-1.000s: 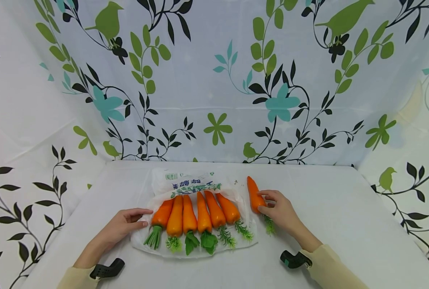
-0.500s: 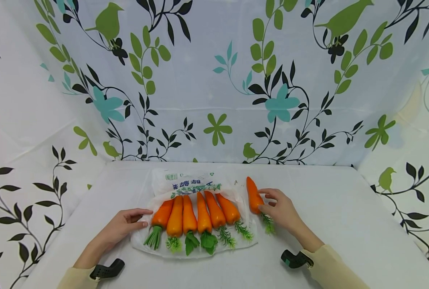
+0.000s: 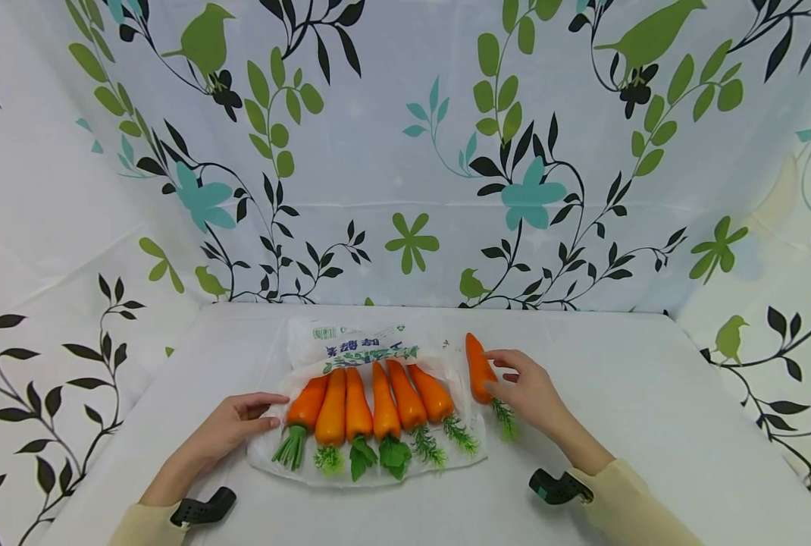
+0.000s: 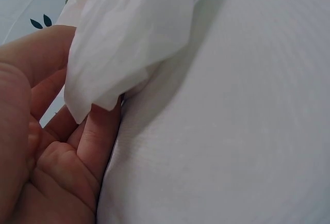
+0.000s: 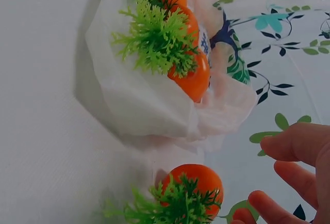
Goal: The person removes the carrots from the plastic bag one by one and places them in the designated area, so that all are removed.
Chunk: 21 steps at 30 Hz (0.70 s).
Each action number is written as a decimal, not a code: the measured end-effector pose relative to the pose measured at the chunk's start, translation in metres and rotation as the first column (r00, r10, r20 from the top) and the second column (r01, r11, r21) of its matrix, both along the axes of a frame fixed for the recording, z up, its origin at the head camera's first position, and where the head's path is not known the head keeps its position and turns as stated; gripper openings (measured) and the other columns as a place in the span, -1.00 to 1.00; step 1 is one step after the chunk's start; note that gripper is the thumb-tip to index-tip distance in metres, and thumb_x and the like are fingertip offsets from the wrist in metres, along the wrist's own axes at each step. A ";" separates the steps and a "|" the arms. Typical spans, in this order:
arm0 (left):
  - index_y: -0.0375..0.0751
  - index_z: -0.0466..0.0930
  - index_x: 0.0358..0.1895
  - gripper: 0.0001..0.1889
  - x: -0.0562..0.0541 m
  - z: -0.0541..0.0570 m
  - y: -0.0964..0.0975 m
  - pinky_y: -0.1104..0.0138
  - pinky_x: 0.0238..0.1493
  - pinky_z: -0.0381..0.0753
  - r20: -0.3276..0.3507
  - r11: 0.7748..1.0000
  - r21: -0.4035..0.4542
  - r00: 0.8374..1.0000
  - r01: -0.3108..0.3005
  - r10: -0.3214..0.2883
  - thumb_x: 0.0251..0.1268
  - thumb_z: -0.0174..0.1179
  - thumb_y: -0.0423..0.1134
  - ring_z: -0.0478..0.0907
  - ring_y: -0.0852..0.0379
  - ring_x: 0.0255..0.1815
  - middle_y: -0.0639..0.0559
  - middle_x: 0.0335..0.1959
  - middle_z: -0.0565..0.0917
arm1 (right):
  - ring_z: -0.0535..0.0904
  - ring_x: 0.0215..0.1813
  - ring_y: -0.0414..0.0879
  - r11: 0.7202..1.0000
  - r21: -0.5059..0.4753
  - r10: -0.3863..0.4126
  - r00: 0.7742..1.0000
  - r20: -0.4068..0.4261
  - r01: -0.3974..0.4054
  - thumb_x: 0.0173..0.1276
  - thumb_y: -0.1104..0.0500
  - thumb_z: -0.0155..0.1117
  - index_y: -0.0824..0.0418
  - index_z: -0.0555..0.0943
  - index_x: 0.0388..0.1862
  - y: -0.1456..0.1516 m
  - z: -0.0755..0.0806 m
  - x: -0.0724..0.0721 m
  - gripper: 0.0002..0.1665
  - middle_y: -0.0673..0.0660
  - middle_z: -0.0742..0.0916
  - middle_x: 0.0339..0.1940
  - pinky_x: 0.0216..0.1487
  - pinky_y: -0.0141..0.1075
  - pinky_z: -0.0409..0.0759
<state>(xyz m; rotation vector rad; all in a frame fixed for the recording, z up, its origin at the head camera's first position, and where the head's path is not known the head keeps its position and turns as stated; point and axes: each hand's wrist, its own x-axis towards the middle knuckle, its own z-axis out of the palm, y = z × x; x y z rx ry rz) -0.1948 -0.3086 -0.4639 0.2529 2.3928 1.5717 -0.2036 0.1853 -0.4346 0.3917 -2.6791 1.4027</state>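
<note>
A white plastic bag [image 3: 433,474] lies on the table with several orange carrots [image 3: 359,406] side by side on it, their green tops toward me. At its left edge, my left hand [image 3: 231,428] touches the film with relaxed fingers, thumb and index apart; in the left wrist view a bag flap [image 4: 134,33] covers the fingertips. Right of the bag lies a single carrot [image 3: 479,369], tip pointing away. Close against its right side, my right hand [image 3: 531,390] has its fingers spread. The right wrist view shows those fingers [image 5: 294,144] apart, near this carrot's rounded end [image 5: 196,175].
The white table [image 3: 624,379] reaches back to a hanging cloth [image 3: 351,144] printed with birds and leaves. Black wrist cameras [image 3: 204,506] sit on both wrists. Printed lettering [image 3: 364,350] shows on the bag's far part.
My right hand has shifted slightly away from me along the single carrot, and its fingers have loosened from it. That carrot has turned a little. My left hand and the bag stay put.
</note>
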 end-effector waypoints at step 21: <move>-0.30 0.57 0.24 -0.51 -0.001 -0.002 -0.002 0.55 0.06 0.42 -0.015 1.000 -0.008 1.000 0.007 -0.008 0.30 0.35 -0.17 0.45 0.01 0.22 -0.26 0.29 0.51 | 0.62 0.02 0.08 0.974 0.002 0.225 0.974 0.007 -0.225 0.35 0.27 0.30 0.27 0.67 0.08 -0.040 0.016 0.005 -0.68 0.15 0.72 0.02 0.05 -0.12 0.62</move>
